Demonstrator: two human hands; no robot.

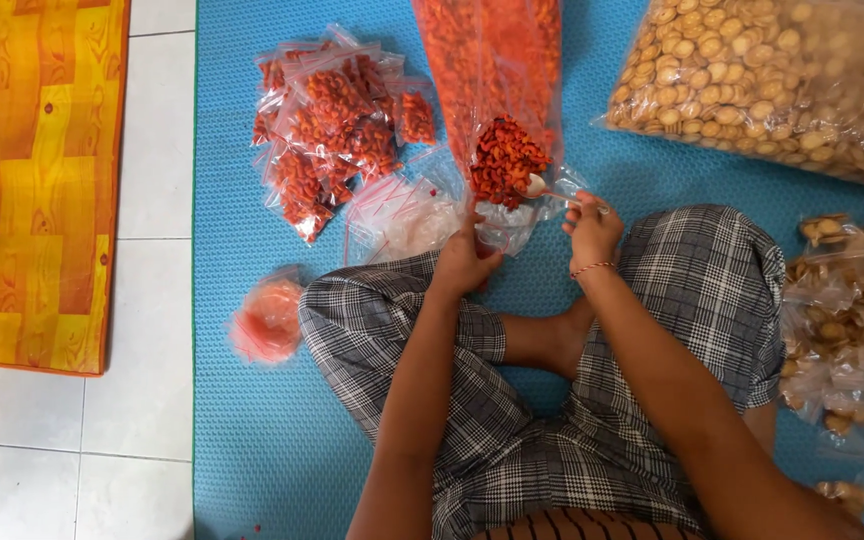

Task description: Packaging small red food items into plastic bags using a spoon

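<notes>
At the far left an orange wood-pattern mat (37, 180) lies on the white tiled floor (152, 150), beside the blue textured mat (242, 400) on which the person sits cross-legged in checked trousers. A loose pink plastic bag (267, 320) lies near the left knee, and above it sits a heap of filled small zip bags of red snacks (327, 125), with a stack of empty zip bags (397, 215) just beside. The left hand (462, 262) is closed around the mouth of a small clear zip bag (507, 225), pinching it open just below the large bag of red snacks (502, 90). The right hand (592, 228) grips the handle of a spoon (542, 187) whose bowl sits at the snack pile spilling from the large bag. To do this scoop well, it seems best to keep the small bag's mouth wide and close under the spoon, so nothing drops on the mat. To the right lie a large bag of round biscuits (762, 80) and small packed biscuit bags (852, 320).
</notes>
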